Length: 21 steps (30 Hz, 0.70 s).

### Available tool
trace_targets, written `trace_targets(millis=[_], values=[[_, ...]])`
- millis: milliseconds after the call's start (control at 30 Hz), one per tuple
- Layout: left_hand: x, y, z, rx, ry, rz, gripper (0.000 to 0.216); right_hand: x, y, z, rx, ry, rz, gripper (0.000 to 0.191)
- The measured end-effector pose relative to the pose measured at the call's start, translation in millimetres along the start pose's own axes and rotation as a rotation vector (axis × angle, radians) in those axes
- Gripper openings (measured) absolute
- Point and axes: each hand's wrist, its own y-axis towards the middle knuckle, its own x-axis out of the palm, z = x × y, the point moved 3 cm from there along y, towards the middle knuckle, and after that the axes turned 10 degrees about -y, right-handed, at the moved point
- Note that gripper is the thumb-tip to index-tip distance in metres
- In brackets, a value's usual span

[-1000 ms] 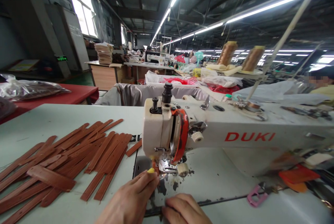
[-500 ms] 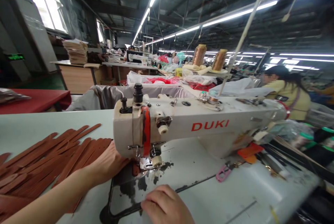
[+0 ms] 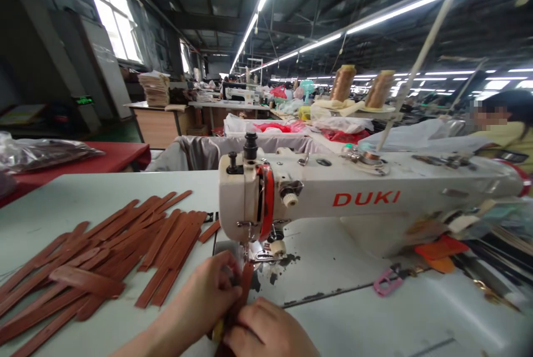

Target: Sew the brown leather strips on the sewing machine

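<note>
A brown leather strap [image 3: 246, 281] runs from under the presser foot of the white sewing machine [image 3: 316, 187] down toward me. Just left of the needle area, my left hand [image 3: 214, 290] has its fingers curled in a pinch at the strap's left edge. My right hand [image 3: 270, 329] is closed on the strap's near part, with its fingertips hidden. Something small and yellowish shows between the two hands; I cannot make out what it is. Many more brown leather straps [image 3: 112, 257] lie in an overlapping pile left of the machine.
Pink-handled thread snips [image 3: 387, 281] and orange pieces [image 3: 441, 251] lie on the tabletop at right. Thread cones [image 3: 343, 84] stand behind the machine. A red-covered table [image 3: 120, 154] carries plastic bags at left. A person in yellow [image 3: 506, 137] sits at far right.
My left hand has come from behind the machine head to its near side, toward my right hand. A strap now extends toward me from the needle. The view has swung left.
</note>
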Motion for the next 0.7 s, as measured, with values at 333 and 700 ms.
trace_targets(millis=[333,700], values=[[-12,-40,14,0.797,0.332,0.214,0.029,-39,30,15,-0.293,-0.008,-0.105,0.039],[-4,-22,18,0.994,0.409,0.293,0.029,-27,32,34,-0.195,0.075,-0.136,0.023]])
